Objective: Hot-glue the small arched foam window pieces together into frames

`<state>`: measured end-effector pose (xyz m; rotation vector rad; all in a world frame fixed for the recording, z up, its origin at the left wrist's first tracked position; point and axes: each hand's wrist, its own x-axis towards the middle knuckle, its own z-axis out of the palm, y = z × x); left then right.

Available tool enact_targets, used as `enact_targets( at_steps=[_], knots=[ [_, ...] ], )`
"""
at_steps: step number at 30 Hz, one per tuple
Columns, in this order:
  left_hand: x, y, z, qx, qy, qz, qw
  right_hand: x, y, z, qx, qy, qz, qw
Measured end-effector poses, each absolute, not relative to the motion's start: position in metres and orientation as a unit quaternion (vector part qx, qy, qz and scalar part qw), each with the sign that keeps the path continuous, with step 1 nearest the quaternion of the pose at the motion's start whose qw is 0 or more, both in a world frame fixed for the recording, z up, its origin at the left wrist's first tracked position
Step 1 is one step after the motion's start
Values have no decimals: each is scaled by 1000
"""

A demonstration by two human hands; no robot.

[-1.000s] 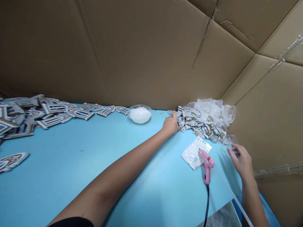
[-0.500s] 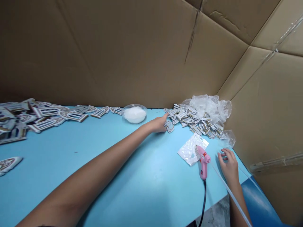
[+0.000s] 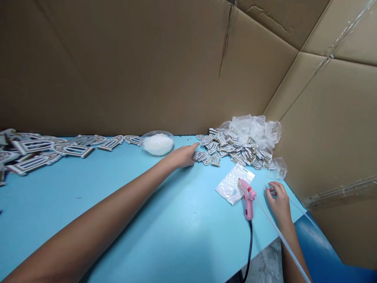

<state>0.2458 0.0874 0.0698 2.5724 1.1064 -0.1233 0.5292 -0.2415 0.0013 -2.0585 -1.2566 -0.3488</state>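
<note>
My left hand [image 3: 187, 155] is partly closed at the near-left edge of the heap of small arch-shaped pieces [image 3: 232, 147], its fingers touching some strays; whether it grips any, I cannot tell. My right hand [image 3: 278, 198], loosely curled and with no object visible in it, rests on the counter [image 3: 176, 220] beside the pink glue gun [image 3: 249, 200].

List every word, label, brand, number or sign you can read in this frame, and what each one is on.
No text can be read anywhere.
Glue gun: any marking is too small to make out.
Plastic packet: no lettering can be made out.
Small pieces: patterned, with no readable characters.
Cardboard: no print visible.
</note>
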Motion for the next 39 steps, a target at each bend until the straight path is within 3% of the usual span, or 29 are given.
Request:
enact_targets(
  at_steps=[6,11,18,26,32,39],
  knots=[
    [247,85,73,916,367,-23,160,530,-241,0,-797,-482,-132,340],
    [265,76,102,930,347,31,116,529,-240,-2,-805,-472,-137,333],
    [394,62,150,968,194,69,142,531,-241,-2,-805,-465,-158,332],
    [483,62,129,974,177,52,129,537,-240,-3,-802,-474,-157,327],
    [447,64,134,970,161,137,116,536,-242,-3,-804,-468,-159,332],
    [283,46,108,963,116,192,150,541,-246,0,-807,-460,-161,335]
  ],
)
